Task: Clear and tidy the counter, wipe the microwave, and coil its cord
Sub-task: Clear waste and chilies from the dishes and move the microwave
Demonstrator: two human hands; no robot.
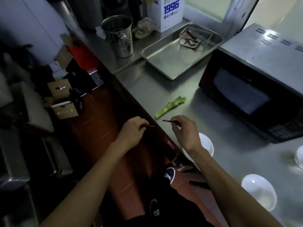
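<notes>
Head view: your right hand [184,131] pinches red chili piece [166,121] above counter [164,92]; your left hand [132,130] pinches another red piece [151,126].

A pale green vegetable stalk [170,106] lies on the grey steel counter [164,89] beside a black microwave [252,95] with a silver top. White bowls [259,192] line the edge. A white box [167,13] carries blue "1996" lettering. The floor [98,122] is reddish-brown.
</notes>
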